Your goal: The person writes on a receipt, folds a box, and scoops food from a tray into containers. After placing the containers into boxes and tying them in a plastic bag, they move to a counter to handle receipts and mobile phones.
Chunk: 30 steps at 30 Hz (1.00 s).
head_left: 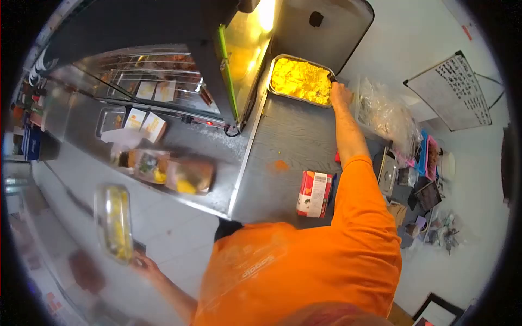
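Note:
Stretched far forward, my right hand point(341, 94) is closed around a dark handle at the right end of a metal pan point(300, 101). Bright yellow food point(299, 77) fills that pan, which rests on the dark counter. Out to the left, my left hand point(144, 266) grips the near end of a long pan point(98, 217) with shiny sides and yellow food in it. A dark piece like a handle shows at its fingers. This pan is held over the floor and is blurred.
A glass-fronted display case point(163, 81) stands left of the counter point(272, 146). Several food packs point(190, 174) line the steel ledge before it. A red and white packet point(314, 194) lies near my body. Plastic bags point(380, 111) and boxes crowd the right wall.

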Available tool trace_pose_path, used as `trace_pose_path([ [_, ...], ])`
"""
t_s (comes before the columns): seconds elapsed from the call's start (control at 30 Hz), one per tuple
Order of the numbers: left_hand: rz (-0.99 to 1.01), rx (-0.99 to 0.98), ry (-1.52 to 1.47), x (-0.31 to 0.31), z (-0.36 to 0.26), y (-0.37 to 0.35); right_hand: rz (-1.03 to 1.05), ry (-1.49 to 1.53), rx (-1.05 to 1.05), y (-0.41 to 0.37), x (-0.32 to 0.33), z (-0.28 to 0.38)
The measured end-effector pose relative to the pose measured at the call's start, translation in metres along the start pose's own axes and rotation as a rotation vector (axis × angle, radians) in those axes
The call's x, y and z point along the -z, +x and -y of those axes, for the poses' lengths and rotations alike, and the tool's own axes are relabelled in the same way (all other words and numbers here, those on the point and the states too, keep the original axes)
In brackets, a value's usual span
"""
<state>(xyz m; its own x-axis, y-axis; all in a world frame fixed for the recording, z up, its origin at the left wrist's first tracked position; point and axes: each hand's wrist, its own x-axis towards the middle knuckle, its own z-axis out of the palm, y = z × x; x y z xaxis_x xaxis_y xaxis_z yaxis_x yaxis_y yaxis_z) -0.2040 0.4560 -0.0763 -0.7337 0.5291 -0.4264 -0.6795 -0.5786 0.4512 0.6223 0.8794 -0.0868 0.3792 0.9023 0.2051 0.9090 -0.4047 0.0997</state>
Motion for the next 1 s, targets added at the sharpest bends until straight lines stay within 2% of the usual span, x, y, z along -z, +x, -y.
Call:
trace_pose_path([
  [0.03, -0.004, -0.007, 0.001, 0.008, 0.003, -0.004, 0.003, 0.002, 0.007, 0.002, -0.008, -0.001],
  [0.1, 0.180, -0.237, 0.492, 0.021, 0.007, -0.014, 0.144, -0.077, 0.200, 0.002, -0.024, 0.000],
  [0.13, 0.175, -0.236, 0.495, 0.021, 0.005, -0.017, 0.195, -0.030, 0.212, 0.001, -0.031, 0.003],
  [0.17, 0.126, -0.097, 0.235, 0.022, 0.002, -0.022, 0.195, -0.035, 0.219, 0.004, -0.034, 0.000],
  [0.2, 0.076, 0.038, -0.026, 0.025, 0.000, -0.026, 0.287, 0.006, 0.280, 0.003, -0.038, -0.002],
  [0.23, 0.069, 0.034, -0.023, 0.026, 0.000, -0.029, 0.385, 0.048, 0.338, -0.001, -0.040, -0.004],
  [0.3, 0.053, 0.153, -0.125, 0.025, -0.001, -0.029, 0.435, 0.127, 0.326, -0.006, -0.040, -0.011],
  [0.37, 0.036, 0.133, -0.110, 0.024, 0.002, -0.026, 0.478, 0.420, 0.231, -0.009, -0.024, -0.012],
  [0.4, 0.022, 0.111, -0.101, 0.026, 0.005, -0.025, 0.400, 0.617, 0.240, -0.002, -0.048, -0.021],
  [0.43, 0.016, 0.107, -0.111, 0.029, 0.007, -0.024, 0.398, 0.612, 0.251, -0.003, -0.043, -0.019],
  [0.5, 0.065, 0.028, 0.023, 0.035, 0.008, -0.020, 0.488, 0.912, -0.336, -0.009, -0.035, -0.011],
  [0.53, -0.030, 0.073, -0.076, 0.021, 0.013, -0.028, 0.609, 1.237, -0.561, -0.007, -0.048, -0.015],
  [0.57, -0.031, 0.066, -0.084, 0.017, 0.017, -0.030, 0.611, 1.238, -0.549, -0.007, -0.058, -0.018],
  [0.63, -0.076, -0.065, 0.054, 0.016, 0.016, -0.028, 0.607, 1.737, -0.886, -0.011, -0.059, -0.015],
  [0.67, -0.073, -0.068, 0.046, 0.021, 0.013, -0.024, 0.559, 1.790, -0.989, -0.013, -0.059, -0.013],
  [0.73, 0.079, -0.152, 0.248, 0.028, 0.012, -0.018, 0.532, 1.898, -0.991, -0.017, -0.056, -0.013],
  [0.83, -0.020, -0.213, 0.255, 0.006, 0.023, -0.028, 0.481, 2.023, -0.976, -0.033, -0.032, -0.010],
  [0.87, -0.024, -0.214, 0.250, 0.017, 0.020, -0.019, 0.433, 2.038, -0.909, -0.041, -0.019, -0.007],
  [0.93, 0.189, -0.310, 0.556, 0.045, 0.014, 0.006, 0.410, 2.079, -0.741, -0.062, 0.010, 0.000],
  [1.0, 0.135, -0.309, 0.504, 0.029, 0.017, 0.002, 0.360, 2.057, -0.708, -0.095, 0.059, 0.018],
])
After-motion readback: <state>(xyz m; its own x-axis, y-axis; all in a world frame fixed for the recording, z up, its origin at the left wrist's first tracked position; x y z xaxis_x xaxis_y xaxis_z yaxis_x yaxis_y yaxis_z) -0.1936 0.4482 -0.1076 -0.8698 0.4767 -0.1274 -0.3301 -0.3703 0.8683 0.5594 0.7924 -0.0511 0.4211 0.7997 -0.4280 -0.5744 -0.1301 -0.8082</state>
